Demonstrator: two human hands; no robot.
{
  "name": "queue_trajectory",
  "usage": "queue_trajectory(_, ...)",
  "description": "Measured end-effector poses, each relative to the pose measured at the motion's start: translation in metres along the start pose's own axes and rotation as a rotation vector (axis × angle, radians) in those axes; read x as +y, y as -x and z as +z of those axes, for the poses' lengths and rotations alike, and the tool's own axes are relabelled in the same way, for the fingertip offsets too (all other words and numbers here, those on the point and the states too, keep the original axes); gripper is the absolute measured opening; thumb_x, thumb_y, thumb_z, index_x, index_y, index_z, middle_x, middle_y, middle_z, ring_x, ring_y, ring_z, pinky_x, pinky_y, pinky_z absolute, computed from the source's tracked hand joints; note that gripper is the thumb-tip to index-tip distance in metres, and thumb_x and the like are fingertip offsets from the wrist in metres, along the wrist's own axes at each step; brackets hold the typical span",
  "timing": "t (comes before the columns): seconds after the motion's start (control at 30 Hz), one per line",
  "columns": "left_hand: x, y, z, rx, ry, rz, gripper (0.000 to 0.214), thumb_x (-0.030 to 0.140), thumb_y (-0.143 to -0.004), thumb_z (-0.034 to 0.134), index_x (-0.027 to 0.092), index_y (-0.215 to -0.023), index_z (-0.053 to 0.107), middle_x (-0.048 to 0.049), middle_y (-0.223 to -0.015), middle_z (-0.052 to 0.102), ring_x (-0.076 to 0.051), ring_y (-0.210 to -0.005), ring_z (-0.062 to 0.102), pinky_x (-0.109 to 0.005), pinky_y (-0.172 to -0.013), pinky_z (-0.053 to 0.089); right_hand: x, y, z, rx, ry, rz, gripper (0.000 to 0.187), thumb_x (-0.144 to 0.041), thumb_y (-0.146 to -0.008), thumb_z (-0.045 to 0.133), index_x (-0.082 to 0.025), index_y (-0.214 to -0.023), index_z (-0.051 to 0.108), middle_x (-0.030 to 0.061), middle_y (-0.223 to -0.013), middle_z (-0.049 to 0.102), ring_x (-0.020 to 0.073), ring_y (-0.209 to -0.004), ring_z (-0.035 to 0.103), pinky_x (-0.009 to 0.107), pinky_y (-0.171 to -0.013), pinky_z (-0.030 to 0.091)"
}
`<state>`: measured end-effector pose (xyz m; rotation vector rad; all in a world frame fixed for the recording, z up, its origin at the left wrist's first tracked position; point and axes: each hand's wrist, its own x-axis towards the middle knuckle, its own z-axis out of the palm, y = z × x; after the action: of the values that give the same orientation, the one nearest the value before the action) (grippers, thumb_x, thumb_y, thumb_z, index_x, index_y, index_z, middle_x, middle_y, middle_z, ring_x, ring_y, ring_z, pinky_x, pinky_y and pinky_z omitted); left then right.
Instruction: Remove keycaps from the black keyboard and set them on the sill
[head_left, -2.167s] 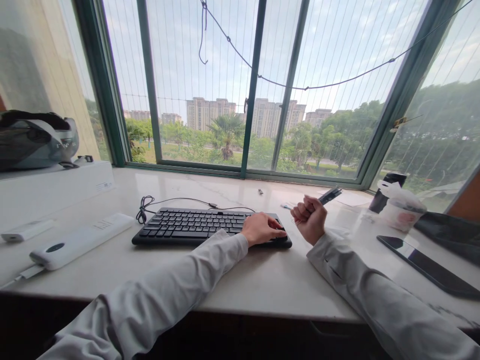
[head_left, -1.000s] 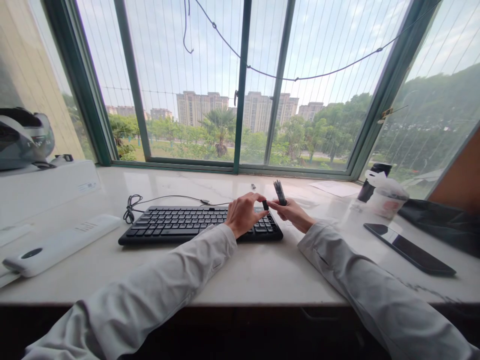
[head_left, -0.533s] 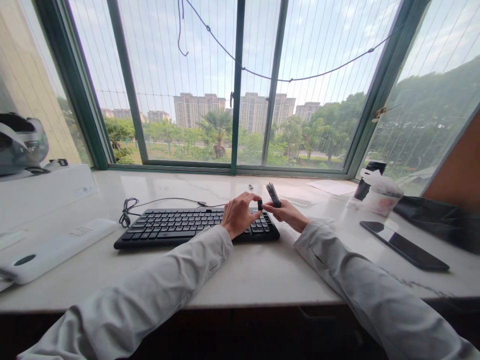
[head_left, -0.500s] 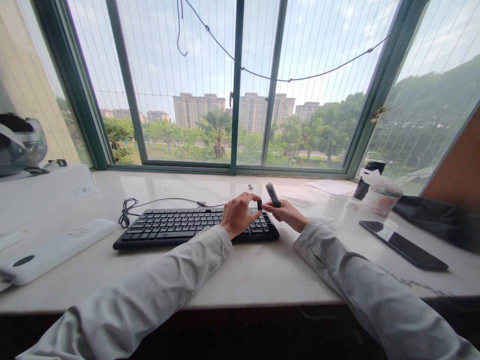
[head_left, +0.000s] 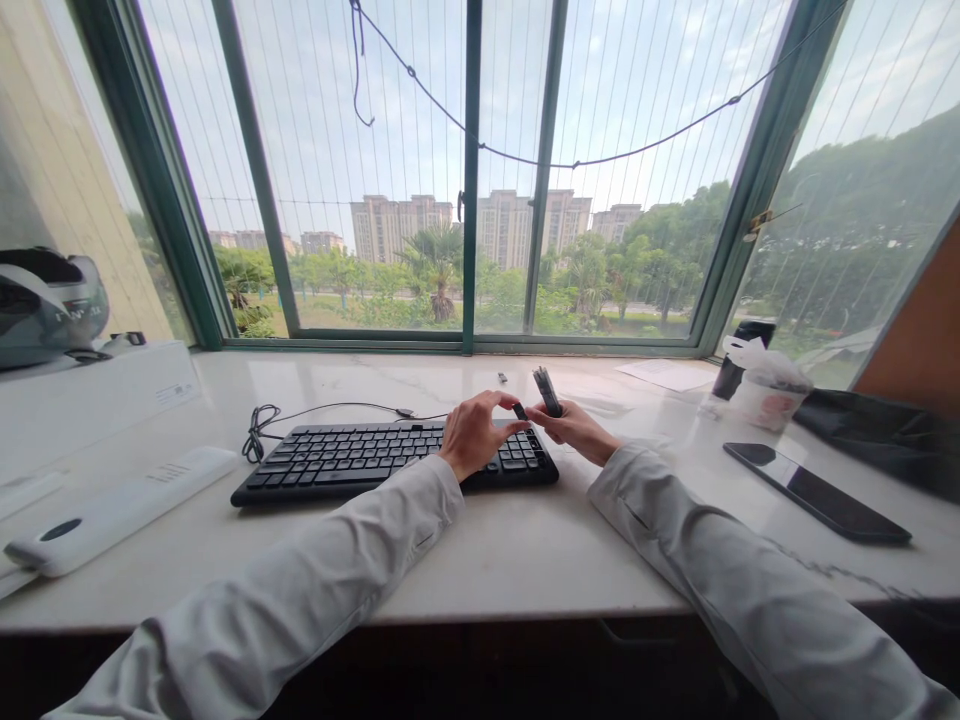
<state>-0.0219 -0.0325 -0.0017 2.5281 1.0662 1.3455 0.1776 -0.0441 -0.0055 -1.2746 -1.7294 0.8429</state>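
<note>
Left hand [head_left: 474, 432] over long black keyboard [head_left: 337, 460], grip pinching small black piece [head_left: 520, 411], right hand [head_left: 576, 430] alongside, grip holding slim dark object [head_left: 547, 392]

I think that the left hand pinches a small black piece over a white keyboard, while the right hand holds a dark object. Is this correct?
Not fully: the keyboard is black, not white, as the head view shows. The left hand does pinch a small black piece over it, while the right hand holds a dark object.
</note>
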Motion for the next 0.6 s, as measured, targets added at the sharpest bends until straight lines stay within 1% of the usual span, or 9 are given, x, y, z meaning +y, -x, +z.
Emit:
queue_trajectory(0.07,-0.0014,-0.0011,0.0012,0.007,0.049,-0.004,0.039,0.051,-0.076,0.065,0.023,-0.103,0.066,-0.0030,-0.102,0.068,-0.015,-0.074,0.062,-0.025,-0.064,0.046,-0.0011,0.0006,-0.0006,-0.022,-0.024,-0.025,0.047,-0.062,-0.074,0.059,-0.016,-0.081,0.065,-0.0061,-0.051,0.031,0.0084,-0.048,0.027,0.025,-0.047,0.019)
queue_trajectory(0.2,-0.0047,-0.0027,0.0041,-0.001,0.160,-0.034,0.038,0.051,-0.077,0.064,0.022,-0.102,0.066,-0.0034,-0.101,0.069,-0.012,-0.066,0.060,-0.025,-0.063,0.047,-0.0037,0.0024,-0.0008,-0.044,-0.052,-0.067,0.046,-0.060,-0.074,0.061,-0.016,-0.085,0.066,-0.0062,-0.052,0.031,0.0085,-0.049,0.027,0.025,-0.048,0.019)
queue_trajectory(0.37,-0.0053,-0.0038,0.0033,-0.065,0.337,-0.080,0.043,0.052,-0.075,0.065,0.020,-0.103,0.066,-0.0043,-0.102,0.068,-0.008,-0.054,0.054,-0.024,-0.057,0.047,-0.0005,0.0013,-0.0001,-0.045,-0.087,-0.069,0.045,-0.060,-0.074,0.061,-0.016,-0.085,0.065,-0.0064,-0.052,0.030,0.0082,-0.049,0.026,0.025,-0.047,0.018)
queue_trajectory(0.43,-0.0042,-0.0041,0.0021,-0.097,0.394,-0.084,0.045,0.052,-0.073,0.067,0.019,-0.104,0.065,-0.0044,-0.102,0.068,-0.007,-0.051,0.051,-0.023,-0.054,0.046,0.0018,0.0000,0.0001,-0.031,-0.094,-0.059,0.046,-0.061,-0.075,0.060,-0.016,-0.081,0.063,-0.0065,-0.052,0.030,0.0082,-0.048,0.026,0.025,-0.047,0.018)
queue_trajectory(0.53,-0.0026,-0.0044,0.0018,-0.113,0.422,-0.064,0.045,0.049,-0.073,0.068,0.019,-0.106,0.065,-0.0049,-0.103,0.068,-0.006,-0.049,0.048,-0.023,-0.052,0.044,0.0038,-0.0012,0.0003,0.007,-0.098,-0.036,0.047,-0.064,-0.074,0.059,-0.016,-0.072,0.059,-0.0063,-0.051,0.030,0.0080,-0.048,0.024,0.025,-0.046,0.018)
queue_trajectory(0.6,-0.0025,-0.0043,0.0028,-0.088,0.387,-0.046,0.044,0.048,-0.072,0.069,0.019,-0.105,0.065,-0.0051,-0.104,0.068,-0.006,-0.050,0.047,-0.023,-0.053,0.044,0.0039,-0.0011,0.0003,0.017,-0.101,-0.024,0.048,-0.064,-0.073,0.059,-0.016,-0.072,0.059,-0.0062,-0.051,0.029,0.0079,-0.048,0.024,0.025,-0.046,0.018)
